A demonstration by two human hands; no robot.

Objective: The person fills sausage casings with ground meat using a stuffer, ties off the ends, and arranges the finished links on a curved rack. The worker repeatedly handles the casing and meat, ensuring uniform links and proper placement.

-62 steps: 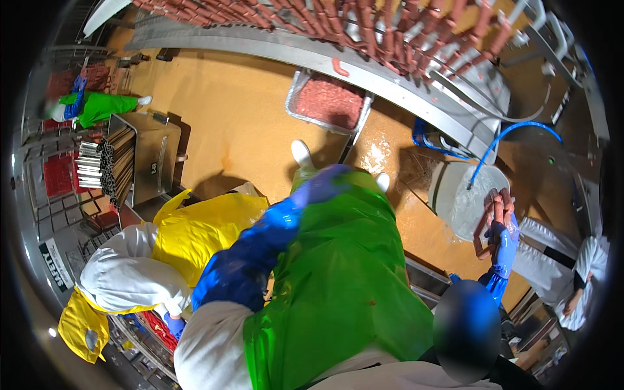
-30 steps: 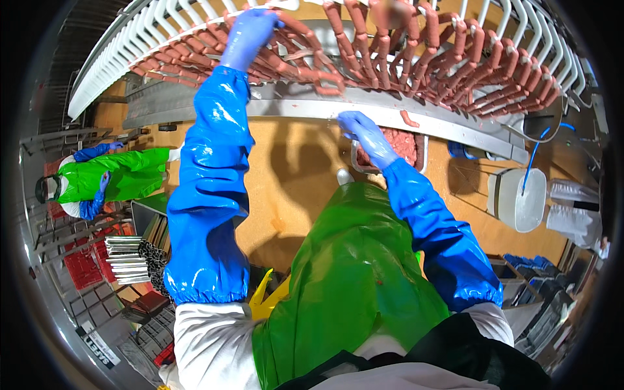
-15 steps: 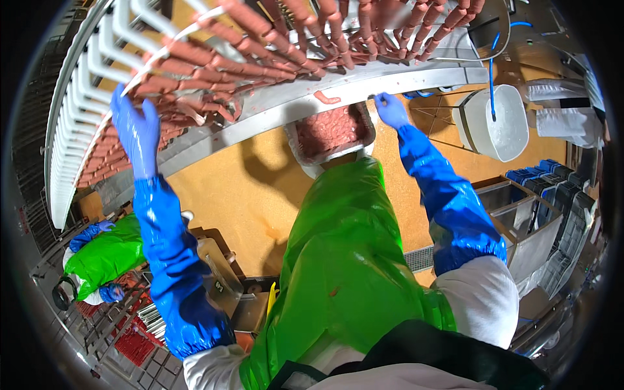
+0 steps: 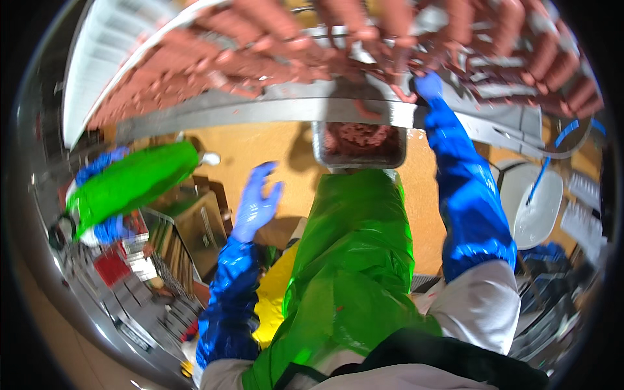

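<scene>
Strings of linked pink sausages (image 4: 273,23) hang in a long curved row across the top, blurred by motion. Below them runs a grey metal ledge (image 4: 260,104), with a loose sausage (image 4: 366,110) lying on it. My right hand (image 4: 429,86), in a blue glove, reaches over the ledge close to the lower sausages. Its fingers are closed, with a small dark shape beside them; what they hold cannot be made out. My left hand (image 4: 255,203), also gloved, is in mid-air over the floor, fingers apart and holding nothing. A tub (image 4: 399,156) containing pink meat stands under the ledge.
A co-worker in a green apron (image 4: 140,182) is at the left, beside a metal bin (image 4: 198,224). Something yellow (image 4: 276,292) lies beside my left sleeve. At the right stand a white tub (image 4: 543,208) with a blue hose (image 4: 538,182) and dark crates (image 4: 539,299).
My left hand has left the white hooks at the rack's left end and dropped toward me. My right hand has moved up and right to the sausages. The view has shifted.
</scene>
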